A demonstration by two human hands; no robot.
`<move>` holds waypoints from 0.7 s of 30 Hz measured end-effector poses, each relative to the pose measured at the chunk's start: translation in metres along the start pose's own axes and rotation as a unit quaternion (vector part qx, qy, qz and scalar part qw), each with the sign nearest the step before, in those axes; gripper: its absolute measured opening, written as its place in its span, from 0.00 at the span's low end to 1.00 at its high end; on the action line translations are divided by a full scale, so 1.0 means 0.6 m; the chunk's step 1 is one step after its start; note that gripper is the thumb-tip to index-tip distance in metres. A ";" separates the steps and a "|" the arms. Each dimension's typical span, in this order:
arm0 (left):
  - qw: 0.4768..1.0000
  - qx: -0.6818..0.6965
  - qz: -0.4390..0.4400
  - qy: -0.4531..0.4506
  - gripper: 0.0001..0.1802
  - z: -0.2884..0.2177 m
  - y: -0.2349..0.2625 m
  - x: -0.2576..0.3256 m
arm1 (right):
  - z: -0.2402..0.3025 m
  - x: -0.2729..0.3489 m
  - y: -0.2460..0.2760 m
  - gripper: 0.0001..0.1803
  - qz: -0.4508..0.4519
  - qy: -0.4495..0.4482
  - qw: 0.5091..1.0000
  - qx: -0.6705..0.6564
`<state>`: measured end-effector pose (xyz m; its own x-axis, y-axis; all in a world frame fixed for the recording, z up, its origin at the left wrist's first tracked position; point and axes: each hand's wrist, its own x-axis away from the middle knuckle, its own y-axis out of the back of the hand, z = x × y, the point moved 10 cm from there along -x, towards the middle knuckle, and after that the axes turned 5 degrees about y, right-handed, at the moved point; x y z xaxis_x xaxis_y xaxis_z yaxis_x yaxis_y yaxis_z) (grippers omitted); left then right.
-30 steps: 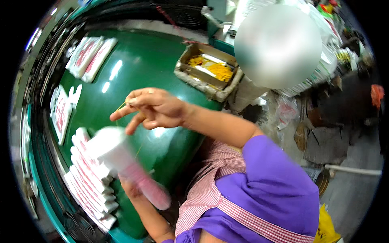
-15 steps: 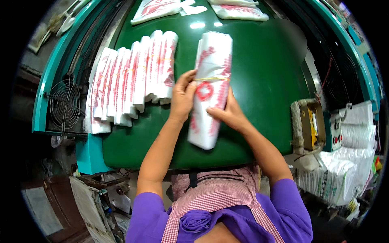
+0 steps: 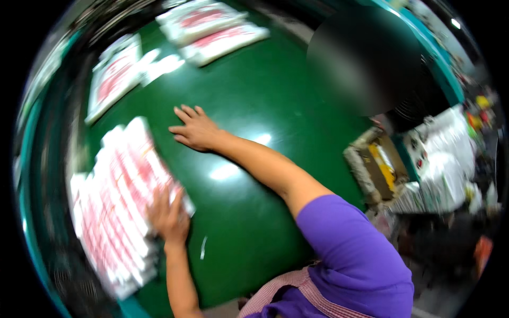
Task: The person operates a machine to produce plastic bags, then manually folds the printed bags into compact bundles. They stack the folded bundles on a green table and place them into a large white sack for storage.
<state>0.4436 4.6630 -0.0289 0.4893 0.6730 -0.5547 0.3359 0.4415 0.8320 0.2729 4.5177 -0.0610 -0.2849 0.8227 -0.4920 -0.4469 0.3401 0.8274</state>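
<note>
A row of rolled white plastic bag bundles [image 3: 108, 212] with red print lies side by side at the left of the green table top [image 3: 249, 206]. My left hand [image 3: 168, 214], somewhat blurred, rests on the rightmost bundle of the row, its fingers stretched out rather than wrapped round it. Farther up, my right hand [image 3: 195, 129] reaches across to the right of the row, fingers spread and nothing in them. Whether its palm touches the green surface I cannot tell.
Flat stacks of printed white bags [image 3: 225, 40] lie at the far end, with another stack [image 3: 114, 77] at the far left. A small white scrap [image 3: 203, 247] is near my left forearm. A box with a yellow item [image 3: 382, 164] stands at the right edge, beside piled white bags [image 3: 442, 180].
The banded bundle between my hands has left them and the row now extends further right. My left hand moved onto the row, my right hand went left, and the view turned left.
</note>
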 end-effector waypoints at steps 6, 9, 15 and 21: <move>0.998 0.022 0.052 -0.019 0.19 -0.016 0.002 0.005 | -0.316 -0.043 0.070 0.19 -0.001 -0.160 0.952 0.259; 0.998 0.029 0.059 -0.021 0.22 -0.007 0.002 0.014 | -0.414 -0.076 0.047 0.18 0.060 -0.246 0.923 0.289; 0.998 0.044 0.033 0.008 0.17 0.005 0.008 0.009 | -0.304 0.028 0.123 0.13 0.046 -0.215 0.948 0.232; 1.000 0.015 0.008 0.013 0.16 -0.004 0.024 0.010 | 0.121 0.311 0.233 0.05 -0.049 -0.009 0.993 0.108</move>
<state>0.4496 4.6746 -0.0201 0.4735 0.6954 -0.5405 0.3519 0.4132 0.8399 0.2189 4.7521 -0.0174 -0.2324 0.7885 -0.5695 -0.2795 0.5067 0.8156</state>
